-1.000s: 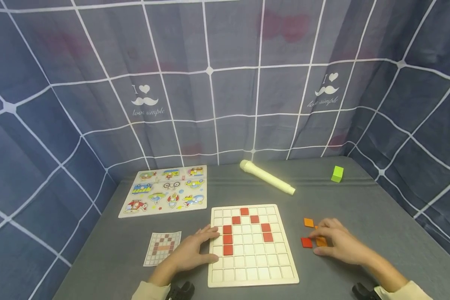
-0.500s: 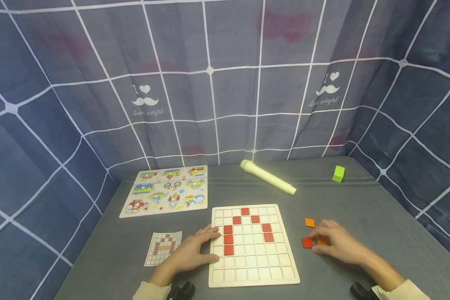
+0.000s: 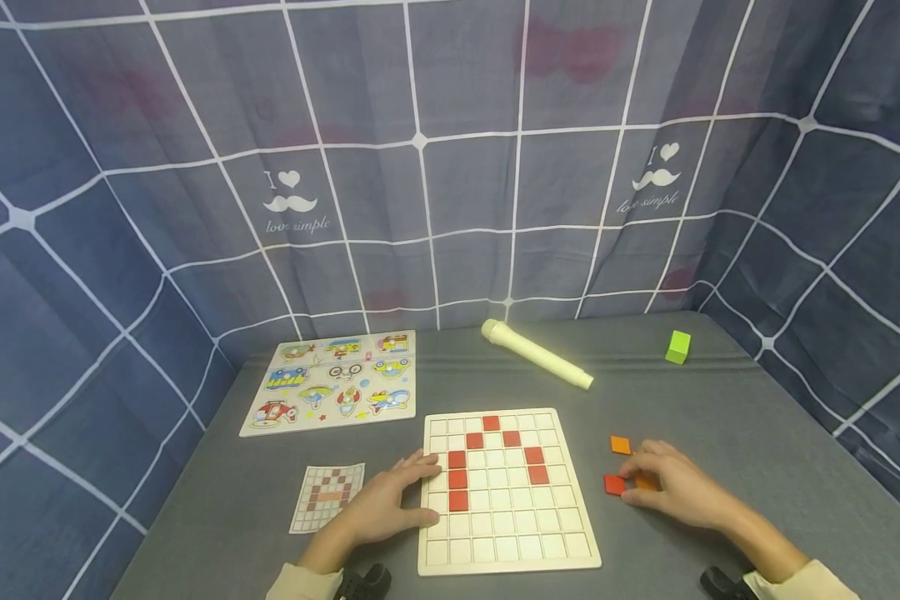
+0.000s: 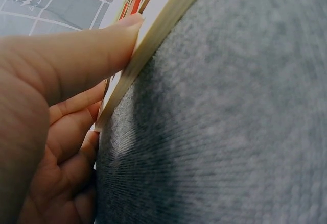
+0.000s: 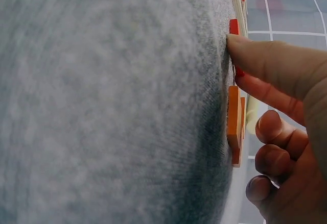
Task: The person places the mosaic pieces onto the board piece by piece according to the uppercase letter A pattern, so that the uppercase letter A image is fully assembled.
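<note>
Left hand (image 3: 390, 502): rests at the left edge of the wooden grid board (image 3: 497, 523), thumb and forefinger extended and touching its rim; the left wrist view shows the thumb lying across that edge.
Right hand (image 3: 671, 483): pinches a loose red tile (image 3: 614, 484) between thumb and index finger, right of the board; the other fingers are bent and apart from it in the right wrist view.
Loose red tile: flat at the tabletop, near the board's right edge and well apart from the tiles already set.
Set red tiles (image 3: 458, 479): eight in the board's cells, one in the top row's middle, two in the second row, two each in the third and fourth, one in the fifth on the left side.
Orange tiles (image 3: 620, 445): one lies just beyond the hand; more sit under the right fingers, partly hidden, their number unclear.
Pattern card (image 3: 328, 498): left of the board, beside the left hand, printed with a red arch and an orange bar.
Vehicle puzzle board (image 3: 333, 383): behind the card, at the rear left.
Pale yellow microphone-shaped object (image 3: 537, 354): slanted behind the grid board.
Green block (image 3: 678, 347): rear right.
Curtain (image 3: 465, 192): dark blue with white grid lines, standing around the grey tabletop (image 3: 225, 500).
</note>
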A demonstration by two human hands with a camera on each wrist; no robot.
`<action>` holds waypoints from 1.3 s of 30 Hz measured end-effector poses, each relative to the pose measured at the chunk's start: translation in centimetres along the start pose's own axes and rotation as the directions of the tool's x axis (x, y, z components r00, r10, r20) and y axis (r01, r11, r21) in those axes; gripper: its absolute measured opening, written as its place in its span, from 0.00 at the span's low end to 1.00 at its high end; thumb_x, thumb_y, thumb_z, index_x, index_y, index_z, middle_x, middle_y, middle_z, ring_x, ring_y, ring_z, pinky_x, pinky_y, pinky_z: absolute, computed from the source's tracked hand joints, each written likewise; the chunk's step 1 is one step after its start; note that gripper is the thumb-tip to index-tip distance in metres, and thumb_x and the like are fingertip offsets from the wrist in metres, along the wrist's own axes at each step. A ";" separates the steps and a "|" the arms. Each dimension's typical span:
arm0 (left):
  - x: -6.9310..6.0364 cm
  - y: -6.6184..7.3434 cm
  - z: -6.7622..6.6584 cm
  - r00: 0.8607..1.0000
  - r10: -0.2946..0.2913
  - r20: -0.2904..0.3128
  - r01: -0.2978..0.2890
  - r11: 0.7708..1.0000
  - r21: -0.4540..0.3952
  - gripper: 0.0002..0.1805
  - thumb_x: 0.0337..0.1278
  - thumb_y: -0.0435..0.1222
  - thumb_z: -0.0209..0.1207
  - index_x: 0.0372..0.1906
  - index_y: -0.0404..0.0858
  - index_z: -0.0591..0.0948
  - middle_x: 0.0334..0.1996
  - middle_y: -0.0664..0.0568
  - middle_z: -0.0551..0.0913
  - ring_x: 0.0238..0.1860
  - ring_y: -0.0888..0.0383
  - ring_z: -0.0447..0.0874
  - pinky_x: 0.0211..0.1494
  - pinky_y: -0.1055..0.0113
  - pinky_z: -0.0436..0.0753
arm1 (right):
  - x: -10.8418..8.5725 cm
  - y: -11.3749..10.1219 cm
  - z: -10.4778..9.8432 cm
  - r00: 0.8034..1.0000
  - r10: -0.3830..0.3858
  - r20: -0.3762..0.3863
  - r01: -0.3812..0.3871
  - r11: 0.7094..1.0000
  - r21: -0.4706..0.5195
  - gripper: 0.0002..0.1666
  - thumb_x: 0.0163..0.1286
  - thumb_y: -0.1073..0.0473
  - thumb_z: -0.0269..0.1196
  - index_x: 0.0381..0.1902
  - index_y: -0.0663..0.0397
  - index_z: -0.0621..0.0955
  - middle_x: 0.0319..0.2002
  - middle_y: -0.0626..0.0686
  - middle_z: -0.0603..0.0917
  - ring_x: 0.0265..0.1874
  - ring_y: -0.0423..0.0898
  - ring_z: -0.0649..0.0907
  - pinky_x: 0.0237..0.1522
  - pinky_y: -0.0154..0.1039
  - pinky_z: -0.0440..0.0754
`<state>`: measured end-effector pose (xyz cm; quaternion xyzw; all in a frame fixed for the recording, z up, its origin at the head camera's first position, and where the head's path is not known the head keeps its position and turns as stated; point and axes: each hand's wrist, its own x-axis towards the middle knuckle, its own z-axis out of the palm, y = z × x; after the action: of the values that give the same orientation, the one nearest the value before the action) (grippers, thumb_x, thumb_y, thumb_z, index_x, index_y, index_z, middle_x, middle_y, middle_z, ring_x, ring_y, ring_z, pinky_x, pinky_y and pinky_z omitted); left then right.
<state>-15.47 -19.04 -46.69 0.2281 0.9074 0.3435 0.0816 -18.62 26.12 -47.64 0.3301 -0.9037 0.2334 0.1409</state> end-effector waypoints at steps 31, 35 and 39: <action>0.0 0.1 -0.2 1.000 -0.018 0.013 0.018 1.000 0.001 0.35 0.55 0.53 0.66 0.66 0.43 0.74 0.73 0.49 0.68 0.77 0.38 0.56 0.71 0.27 0.54 | 5.4 -4.9 2.4 0.985 -0.065 0.158 0.035 0.982 0.187 0.09 0.59 0.50 0.71 0.37 0.43 0.86 0.28 0.38 0.74 0.29 0.32 0.69 0.30 0.25 0.68; 0.1 0.0 -0.2 1.000 -0.014 0.012 0.014 1.000 0.003 0.35 0.55 0.53 0.66 0.66 0.42 0.75 0.73 0.49 0.69 0.77 0.39 0.56 0.73 0.29 0.55 | 5.9 -5.7 2.6 0.977 -0.063 0.204 0.022 0.980 0.196 0.11 0.60 0.49 0.71 0.38 0.45 0.87 0.28 0.39 0.74 0.29 0.33 0.70 0.30 0.25 0.68; 0.0 0.0 -0.1 1.000 -0.009 0.013 0.009 1.000 0.003 0.35 0.55 0.53 0.66 0.66 0.42 0.75 0.73 0.48 0.69 0.77 0.39 0.56 0.72 0.28 0.55 | 5.9 -5.9 2.9 0.975 -0.079 0.207 0.033 0.975 0.220 0.09 0.59 0.51 0.71 0.38 0.44 0.87 0.28 0.39 0.76 0.29 0.34 0.72 0.30 0.25 0.70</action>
<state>-15.53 -19.08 -46.58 0.2262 0.9083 0.3405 0.0890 -19.37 17.52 -45.74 0.3922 -0.8734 0.2886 0.0126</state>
